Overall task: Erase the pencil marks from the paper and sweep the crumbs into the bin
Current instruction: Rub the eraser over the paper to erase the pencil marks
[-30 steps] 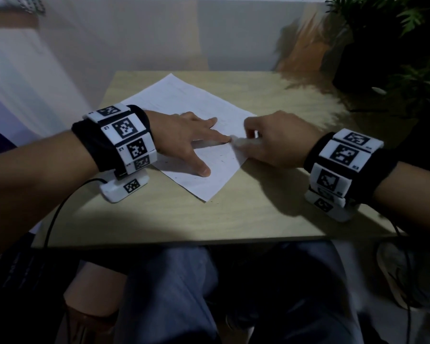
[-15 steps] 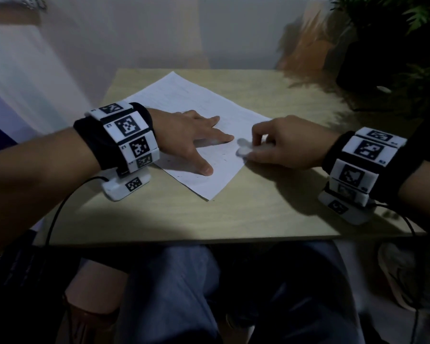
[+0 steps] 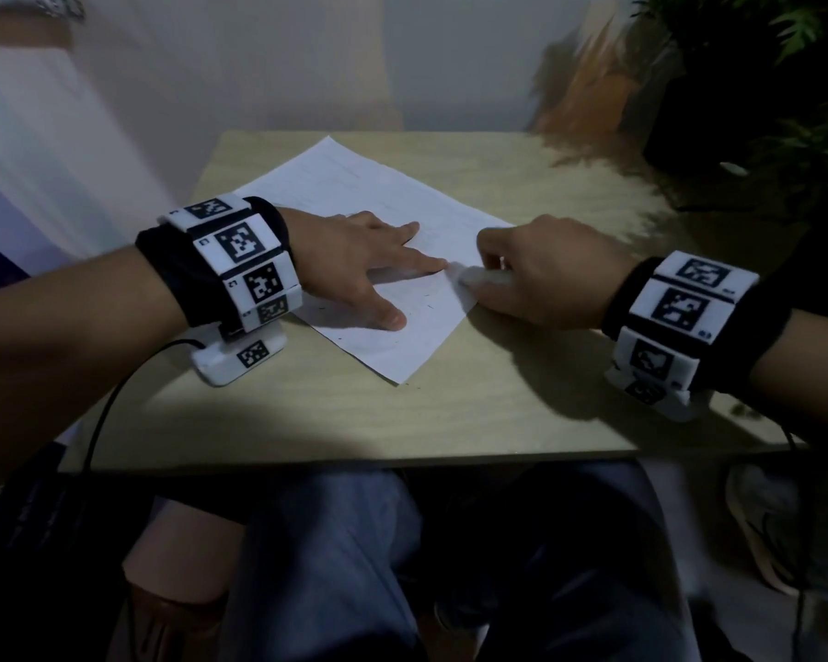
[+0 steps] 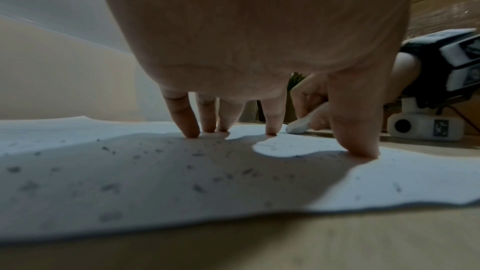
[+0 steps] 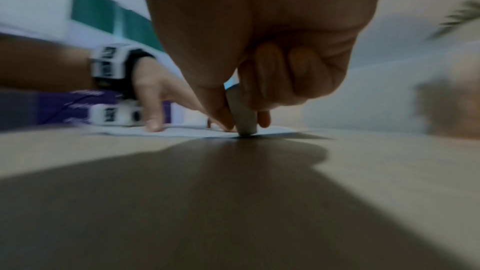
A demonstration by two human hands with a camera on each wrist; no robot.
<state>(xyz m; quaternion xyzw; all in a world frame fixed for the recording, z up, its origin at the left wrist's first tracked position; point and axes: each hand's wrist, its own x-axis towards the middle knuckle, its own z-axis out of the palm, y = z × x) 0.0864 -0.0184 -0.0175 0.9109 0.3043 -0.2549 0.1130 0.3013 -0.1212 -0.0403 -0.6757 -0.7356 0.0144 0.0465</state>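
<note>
A white sheet of paper [image 3: 354, 193] lies askew on the light wooden table [image 3: 522, 403]. My left hand [image 3: 378, 265] presses on it with fingers spread flat, the fingertips [image 4: 192, 132] touching the sheet. My right hand [image 3: 536, 274] pinches a white eraser [image 3: 474, 278] at the paper's right edge, its tip beside my left index finger. In the right wrist view the eraser [image 5: 242, 118] stands tip-down on the paper's edge. Dark eraser crumbs [image 4: 197, 188] lie scattered over the paper [image 4: 389, 182] under my left palm. No bin is in view.
A potted plant [image 3: 746, 74] stands at the table's back right corner. A wall runs behind the table. The table's front edge [image 3: 402, 458] is just above my knees. A cable [image 3: 116, 398] trails from my left wrist.
My right hand with the eraser slid right, off toward the paper's edge, then came back left to my left index fingertip. The left hand kept still on the paper.
</note>
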